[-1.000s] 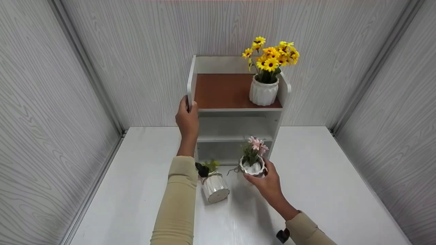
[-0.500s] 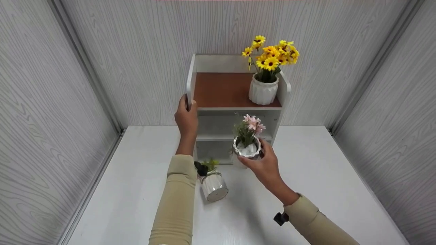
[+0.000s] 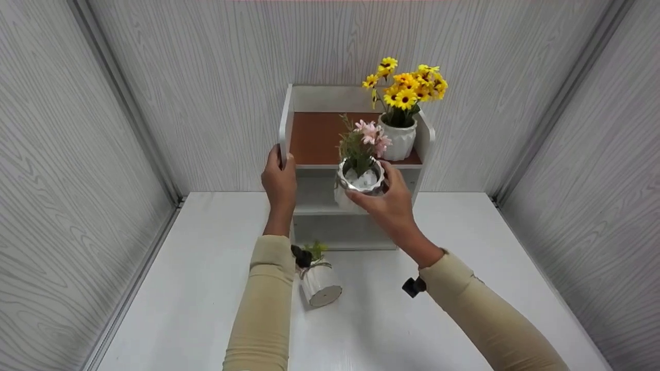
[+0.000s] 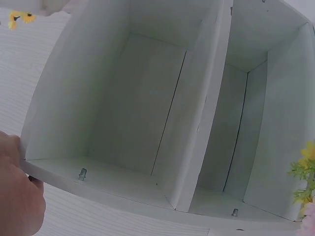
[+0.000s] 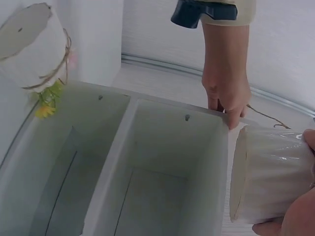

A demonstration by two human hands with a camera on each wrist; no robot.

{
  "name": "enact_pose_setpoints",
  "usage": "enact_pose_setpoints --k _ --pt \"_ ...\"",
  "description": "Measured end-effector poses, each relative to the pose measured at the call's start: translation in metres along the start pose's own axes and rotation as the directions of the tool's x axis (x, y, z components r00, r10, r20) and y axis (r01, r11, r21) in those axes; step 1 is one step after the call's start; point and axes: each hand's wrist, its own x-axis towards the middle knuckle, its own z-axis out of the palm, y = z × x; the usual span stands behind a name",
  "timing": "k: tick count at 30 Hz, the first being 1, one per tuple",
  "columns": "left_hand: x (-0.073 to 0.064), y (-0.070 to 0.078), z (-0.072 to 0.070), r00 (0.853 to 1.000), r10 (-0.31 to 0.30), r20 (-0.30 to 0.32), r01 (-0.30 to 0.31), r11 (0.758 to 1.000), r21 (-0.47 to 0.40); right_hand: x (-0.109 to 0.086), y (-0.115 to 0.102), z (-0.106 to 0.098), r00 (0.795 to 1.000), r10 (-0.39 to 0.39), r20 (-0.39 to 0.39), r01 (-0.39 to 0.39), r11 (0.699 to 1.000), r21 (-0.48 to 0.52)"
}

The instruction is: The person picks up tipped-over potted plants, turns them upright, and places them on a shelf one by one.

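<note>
My right hand (image 3: 389, 203) grips a white fluted pot (image 5: 273, 172) by its side, fingers and thumb round the rim. Pink flowers (image 3: 372, 135) and green sprigs rise from this pot, which is held up in front of the shelf unit's top board. With my left hand (image 3: 280, 180) I hold the left side panel of the white shelf unit (image 3: 356, 166), fingers outside and thumb at its front edge. On the unit's brown top (image 3: 319, 136), at the right, stands a white pot (image 3: 400, 140) of yellow flowers (image 3: 407, 93), partly overlapped by the pink ones.
Another white pot (image 3: 322, 284) lies tipped on the white table (image 3: 438, 309) below the unit, its base toward me and its plants (image 3: 315, 250) toward the unit. Two bare compartments (image 4: 142, 98) sit under the top. Grey wood-grain walls (image 3: 216, 62) enclose the back and sides.
My right hand has lifted the pot of pink flowers from near the table up to the height of the top board, moving slightly left. The left hand keeps its hold on the side panel.
</note>
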Motion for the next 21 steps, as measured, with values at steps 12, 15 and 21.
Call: enact_pose_setpoints --k 12,15,21 --pt "0.001 -0.003 -0.002 0.999 0.023 -0.034 -0.023 1.000 0.018 0.044 -0.007 0.014 1.000 0.023 -0.019 -0.024 1.000 -0.020" --pt "0.001 -0.001 -0.002 1.000 0.012 -0.024 -0.012 1.000 0.013 0.054 -0.006 0.019 0.999 0.038 -0.022 -0.039 0.999 -0.008" --pt "0.000 0.001 -0.002 1.000 -0.004 0.009 0.004 1.000 0.008 0.066 -0.003 0.028 0.997 0.070 -0.026 -0.071 0.997 -0.025"
